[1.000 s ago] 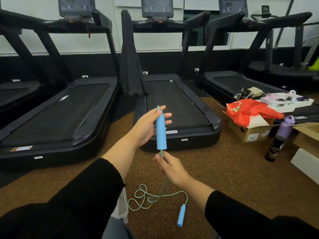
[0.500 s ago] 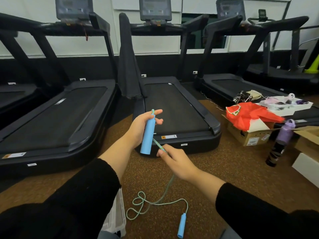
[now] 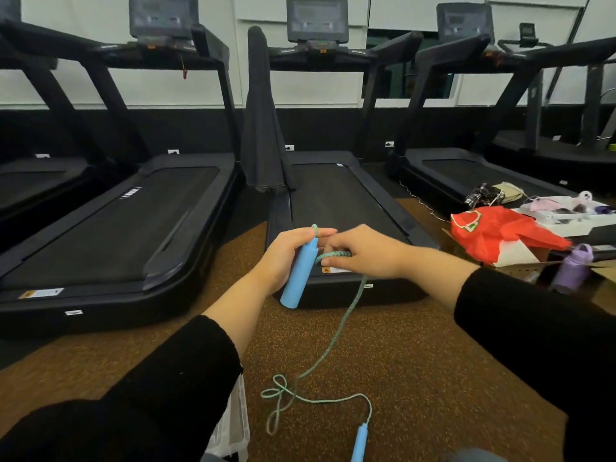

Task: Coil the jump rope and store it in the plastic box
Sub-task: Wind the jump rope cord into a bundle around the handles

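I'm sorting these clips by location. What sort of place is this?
Most likely a gym: a row of black treadmills with console screens stands along the wall, the floor is speckled brown, and the person is handling a jump rope.

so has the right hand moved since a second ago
Yes. The right hand has risen from below the held light blue foam handle to beside its upper part, now overlapping the middle black treadmill's rear deck, pinching the green braided rope.

Brown speckled floor (image 3: 416,355) carries treadmills (image 3: 336,208), a cardboard box (image 3: 513,255), a purple bottle (image 3: 571,270), and the rope's loose loops (image 3: 283,395).
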A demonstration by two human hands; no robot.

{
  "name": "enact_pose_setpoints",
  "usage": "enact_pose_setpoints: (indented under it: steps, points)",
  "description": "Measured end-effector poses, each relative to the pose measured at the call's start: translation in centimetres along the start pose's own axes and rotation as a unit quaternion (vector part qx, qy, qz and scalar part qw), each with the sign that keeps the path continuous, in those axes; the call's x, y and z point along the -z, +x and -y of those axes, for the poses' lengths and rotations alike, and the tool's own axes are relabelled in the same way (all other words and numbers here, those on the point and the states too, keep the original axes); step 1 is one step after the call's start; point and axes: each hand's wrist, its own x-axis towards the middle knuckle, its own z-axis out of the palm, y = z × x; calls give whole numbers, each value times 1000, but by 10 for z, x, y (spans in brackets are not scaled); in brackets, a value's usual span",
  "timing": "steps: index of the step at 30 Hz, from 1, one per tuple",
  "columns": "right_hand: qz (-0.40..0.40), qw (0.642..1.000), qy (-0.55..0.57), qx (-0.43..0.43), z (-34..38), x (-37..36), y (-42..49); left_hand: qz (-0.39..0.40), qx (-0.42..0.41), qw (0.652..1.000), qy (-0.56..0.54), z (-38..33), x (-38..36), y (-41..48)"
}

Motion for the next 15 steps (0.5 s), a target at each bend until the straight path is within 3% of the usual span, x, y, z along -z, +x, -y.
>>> enact_pose_setpoints:
  steps: [4, 8, 15]
  points:
    - [-3, 998, -56, -4, 6, 28, 12, -22, 5, 1000, 2, 1, -3, 0]
    - [3, 996, -84, -6, 13, 49, 21, 7, 17, 1000, 7, -2, -5, -4]
    - [6, 998, 39, -49, 16, 72, 34, 19, 25, 998, -56, -15, -11, -17]
